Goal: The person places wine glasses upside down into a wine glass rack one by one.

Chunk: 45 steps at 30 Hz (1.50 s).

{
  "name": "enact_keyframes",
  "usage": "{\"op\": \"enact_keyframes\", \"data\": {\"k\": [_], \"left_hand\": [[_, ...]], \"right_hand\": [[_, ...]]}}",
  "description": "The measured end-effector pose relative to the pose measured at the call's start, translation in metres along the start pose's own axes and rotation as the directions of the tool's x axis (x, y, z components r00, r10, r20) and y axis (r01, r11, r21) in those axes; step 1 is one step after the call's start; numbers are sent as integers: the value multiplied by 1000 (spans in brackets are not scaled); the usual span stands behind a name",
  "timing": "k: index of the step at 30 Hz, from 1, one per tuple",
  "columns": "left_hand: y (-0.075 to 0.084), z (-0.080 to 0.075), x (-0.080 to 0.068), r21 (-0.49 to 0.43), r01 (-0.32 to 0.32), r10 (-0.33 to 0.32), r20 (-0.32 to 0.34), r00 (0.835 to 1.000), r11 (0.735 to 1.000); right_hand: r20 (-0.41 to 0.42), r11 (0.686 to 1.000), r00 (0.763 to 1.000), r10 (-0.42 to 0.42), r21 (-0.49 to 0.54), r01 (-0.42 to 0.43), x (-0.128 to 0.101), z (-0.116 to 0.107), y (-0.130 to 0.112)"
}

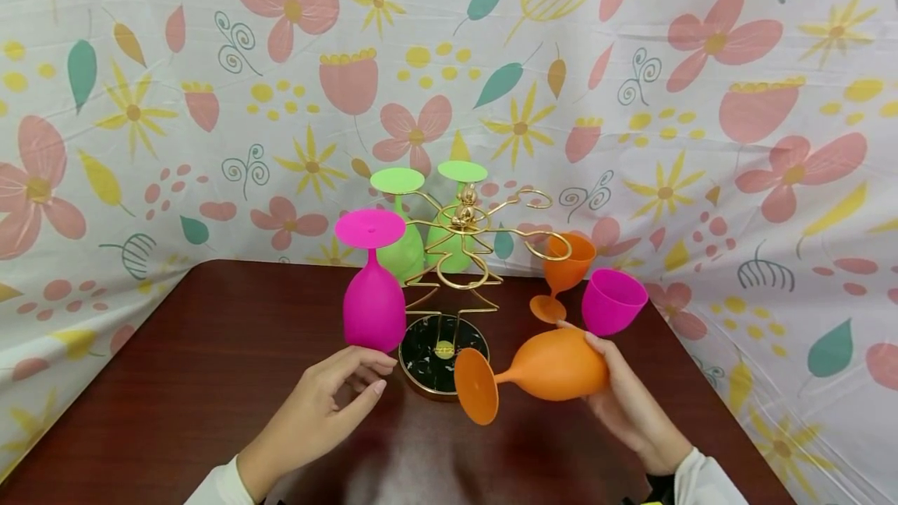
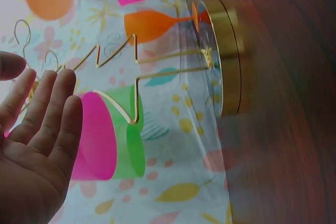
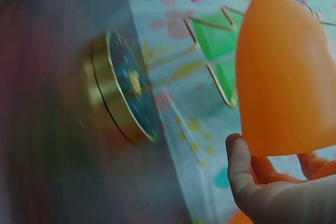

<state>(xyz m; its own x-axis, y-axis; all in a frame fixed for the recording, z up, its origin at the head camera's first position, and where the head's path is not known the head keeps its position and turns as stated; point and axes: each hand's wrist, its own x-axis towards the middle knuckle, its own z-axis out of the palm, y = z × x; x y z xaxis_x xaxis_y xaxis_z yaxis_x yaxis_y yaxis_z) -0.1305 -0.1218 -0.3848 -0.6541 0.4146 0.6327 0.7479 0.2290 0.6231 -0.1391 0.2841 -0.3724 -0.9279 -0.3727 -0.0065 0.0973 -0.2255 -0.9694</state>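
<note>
Orange goblet (image 1: pixel 561 365) is held above the counter (image 1: pixel 175 396), bowl grasped by the fingers of your right hand (image 1: pixel 627 400); its long axis runs sideways, foot leftward toward the rack's black base (image 1: pixel 428 357); your left hand (image 1: pixel 323 404), farther away, has relaxed, empty fingers near the inverted magenta goblet (image 1: pixel 374 302).

Before you, the golden wire rack (image 1: pixel 444 349) stands on the brown wooden table (image 1: pixel 245 333), left of the orange stemmed goblet (image 1: pixel 557 365) in your right hand (image 1: pixel 630 404).

A curtained-off corner, room type unclear: white floral-printed fabric (image 1: pixel 435 22) hangs behind and beside a glossy red-brown rectangular bench (image 1: pixel 189 365).
</note>
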Motion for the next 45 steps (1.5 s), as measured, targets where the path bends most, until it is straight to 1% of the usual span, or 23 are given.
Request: {"op": "enact_keyframes", "data": {"k": [3, 6, 8, 12, 15, 20, 23, 26, 28, 30, 33, 36, 40, 42, 45], "left_hand": [[0, 6, 2, -23, 1, -1, 7, 1000, 1000], [0, 15, 4, -26, -14, 14, -1, 1000, 1000], [0, 22, 5, -31, -27, 26, -14, 1000, 999], [2, 40, 8, -52, -78, 75, -58, 995, 996], [5, 53, 11, -74, -124, 118, -83, 990, 990], [11, 69, 20, -115, -172, 163, -88, 983, 978], [17, 75, 26, -143, -183, 170, -96, 981, 973], [30, 76, 32, -162, -193, 175, -118, 977, 968], [42, 74, 36, -174, -189, 168, -130, 977, 966], [49, 72, 40, -188, -180, 155, -140, 978, 966], [52, 74, 42, -213, -157, 126, -153, 980, 964], [46, 79, 43, -235, -156, 116, -176, 978, 959], [31, 86, 41, -237, -162, 117, -194, 974, 958], [25, 88, 40, -231, -157, 114, -191, 975, 960], [21, 89, 39, -225, -144, 104, -182, 978, 964]], "right_hand": [[41, 989, 999, -4, 145, -2, 6, 7, 11], [76, 968, 997, 2, 249, -21, 11, 15, 22], [118, 951, 993, 6, 307, -43, 14, 19, 30], [195, 905, 981, 19, 414, -100, 19, 30, 44], [194, 872, 979, 54, 469, -141, 21, 40, 53], [147, 821, 978, 147, 533, -204, 22, 59, 63], [140, 788, 973, 184, 570, -231, 23, 68, 66], [145, 762, 970, 198, 600, -245, 24, 72, 67], [144, 754, 970, 198, 610, -244, 25, 74, 68], [144, 751, 970, 195, 614, -243, 26, 76, 68], [145, 762, 971, 190, 602, -239, 26, 79, 69], [145, 772, 971, 190, 589, -239, 26, 81, 69], [144, 780, 971, 189, 580, -237, 27, 84, 68], [145, 780, 971, 191, 577, -240, 27, 86, 68], [147, 776, 969, 199, 579, -248, 27, 87, 69]]}}
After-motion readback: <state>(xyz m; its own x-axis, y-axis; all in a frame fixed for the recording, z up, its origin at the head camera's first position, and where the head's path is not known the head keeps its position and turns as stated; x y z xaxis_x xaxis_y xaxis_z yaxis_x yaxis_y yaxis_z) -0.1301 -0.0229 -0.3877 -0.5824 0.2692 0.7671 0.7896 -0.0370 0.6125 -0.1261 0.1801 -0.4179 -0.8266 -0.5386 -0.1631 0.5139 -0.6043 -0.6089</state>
